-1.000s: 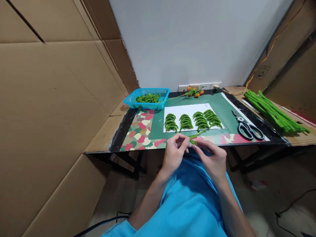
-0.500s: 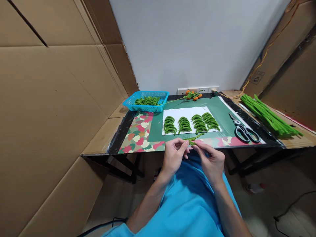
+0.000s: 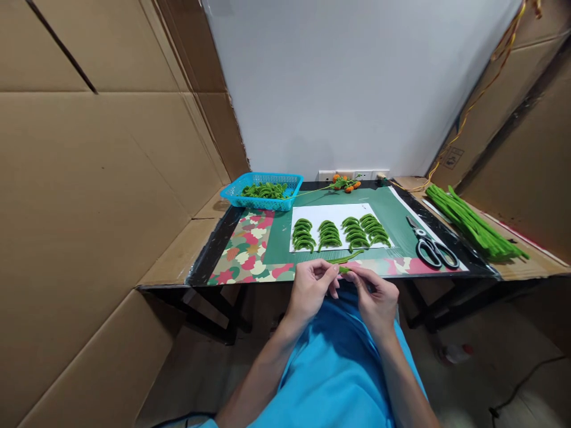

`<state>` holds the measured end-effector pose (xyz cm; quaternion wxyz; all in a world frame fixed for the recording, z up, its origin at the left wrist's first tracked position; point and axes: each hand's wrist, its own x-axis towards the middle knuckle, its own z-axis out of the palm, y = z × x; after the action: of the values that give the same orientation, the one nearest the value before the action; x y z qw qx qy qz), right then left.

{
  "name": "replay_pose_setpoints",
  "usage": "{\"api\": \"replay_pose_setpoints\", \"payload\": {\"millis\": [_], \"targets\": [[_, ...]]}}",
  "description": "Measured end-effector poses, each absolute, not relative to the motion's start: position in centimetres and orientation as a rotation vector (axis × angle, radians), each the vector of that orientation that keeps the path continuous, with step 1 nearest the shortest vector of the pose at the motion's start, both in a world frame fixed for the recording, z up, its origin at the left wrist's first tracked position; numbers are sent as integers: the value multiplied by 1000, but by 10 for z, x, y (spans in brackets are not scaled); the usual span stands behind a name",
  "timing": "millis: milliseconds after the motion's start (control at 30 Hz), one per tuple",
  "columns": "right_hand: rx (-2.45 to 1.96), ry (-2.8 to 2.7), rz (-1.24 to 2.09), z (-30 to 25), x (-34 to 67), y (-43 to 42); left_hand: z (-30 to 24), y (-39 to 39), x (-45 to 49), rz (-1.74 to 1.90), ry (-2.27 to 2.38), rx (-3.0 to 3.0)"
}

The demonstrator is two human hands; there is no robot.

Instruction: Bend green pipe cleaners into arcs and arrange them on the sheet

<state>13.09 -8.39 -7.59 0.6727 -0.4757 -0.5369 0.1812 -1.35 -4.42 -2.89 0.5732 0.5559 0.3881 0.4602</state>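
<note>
Between the fingertips of both hands is a short green pipe cleaner piece [image 3: 344, 270], at the table's front edge. My left hand [image 3: 312, 290] pinches its left end and my right hand [image 3: 373, 295] pinches the other, so most of it is covered by fingers. Just beyond them, longer green pipe cleaner strips [image 3: 347, 258] lie on the mat. Behind these is a white sheet of paper [image 3: 312, 212], bearing several rows of curved, leaf-like green pipe cleaner pieces [image 3: 330, 234].
A blue plastic basket [image 3: 266, 204] of green pieces stands at the back left. Beside it lies a stem with orange flowers [image 3: 347, 183]. Black-handled scissors [image 3: 430, 246] rest on the green mat [image 3: 279, 238] at right, near a bundle of long green pipe cleaners [image 3: 475, 226]. Cardboard walls [image 3: 111, 178] flank the table.
The camera view has tilted and shifted slightly, so the table appears lower and farther left. Both hands keep their pinch on the green piece, with only small finger movement.
</note>
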Motion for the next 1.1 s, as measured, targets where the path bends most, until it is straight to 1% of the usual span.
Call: {"api": "replay_pose_setpoints", "payload": {"millis": [333,833,1100], "targets": [[-1016,-1243,297,-86,131,-80,-30,-41,-13,1092,913,1281],[-946,-1251,188,-83,127,-80,-34,-41,-15,1065,925,1299],[-952,-1247,243,-81,127,-81,-34,-39,-14,1059,945,1312]]}}
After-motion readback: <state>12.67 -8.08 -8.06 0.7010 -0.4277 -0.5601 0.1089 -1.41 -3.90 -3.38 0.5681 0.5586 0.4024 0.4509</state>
